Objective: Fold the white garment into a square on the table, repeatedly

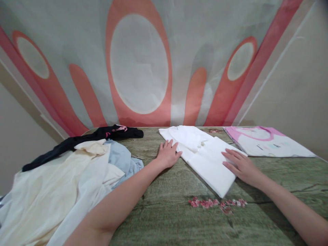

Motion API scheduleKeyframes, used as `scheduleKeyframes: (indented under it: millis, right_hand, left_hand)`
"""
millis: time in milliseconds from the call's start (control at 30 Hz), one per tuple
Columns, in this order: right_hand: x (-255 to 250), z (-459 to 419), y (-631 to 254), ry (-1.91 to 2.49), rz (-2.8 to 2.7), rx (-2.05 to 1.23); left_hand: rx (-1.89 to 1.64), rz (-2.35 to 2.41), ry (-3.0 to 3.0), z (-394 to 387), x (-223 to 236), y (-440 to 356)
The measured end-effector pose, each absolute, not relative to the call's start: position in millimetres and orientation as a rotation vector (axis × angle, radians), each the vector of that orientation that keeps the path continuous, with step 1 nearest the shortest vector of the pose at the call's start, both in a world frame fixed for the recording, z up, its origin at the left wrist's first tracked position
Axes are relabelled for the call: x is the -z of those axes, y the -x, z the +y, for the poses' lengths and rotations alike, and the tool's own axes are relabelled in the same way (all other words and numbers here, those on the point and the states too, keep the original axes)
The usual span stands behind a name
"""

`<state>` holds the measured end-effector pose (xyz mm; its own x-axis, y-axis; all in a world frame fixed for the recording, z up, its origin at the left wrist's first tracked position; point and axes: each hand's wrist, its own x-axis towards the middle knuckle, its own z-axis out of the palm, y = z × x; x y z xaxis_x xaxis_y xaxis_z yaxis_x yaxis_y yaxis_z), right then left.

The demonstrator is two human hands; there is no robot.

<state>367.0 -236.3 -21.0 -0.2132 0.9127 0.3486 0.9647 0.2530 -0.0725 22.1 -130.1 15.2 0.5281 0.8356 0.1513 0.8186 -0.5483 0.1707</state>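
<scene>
A white collared shirt (205,160), folded into a flat long shape, lies at a slant on the table. Its collar is at the far end, with a button showing near it. My left hand (167,154) rests at the shirt's left edge, fingers spread, fingertips by the fabric. On the right side of the shirt, my right hand (241,165) lies with its fingers stretched over the cloth. Neither hand grips anything.
A folded pink-and-white T-shirt (271,141) lies at the far right. To the left are loose cream garments (56,191), a light blue one (123,157) and a black one (84,140). The wood-patterned tabletop (159,215) has printed pink flowers. A patterned hanging stands behind.
</scene>
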Motion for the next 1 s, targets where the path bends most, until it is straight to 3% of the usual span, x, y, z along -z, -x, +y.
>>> scheduleKeyframes:
  millis: [333,567,800,1000]
  right_hand:
    - [-11,-254,-328,1.832,-2.288,0.247]
    - [-24,-272,-278,1.711,-2.307,0.072]
    - [-20,-264,-282,1.644,-2.210,-0.113]
    - [-3,-238,-313,1.600,-2.241,-0.005]
  left_hand:
    - [-0.214,1.460,-2.664,-110,-21,-13]
    - [-0.539,1.653,-2.570,-88,-21,4]
    - [-0.582,1.606,-2.567,-95,-35,2]
    - [-0.235,1.347,-2.689,-152,-45,-28]
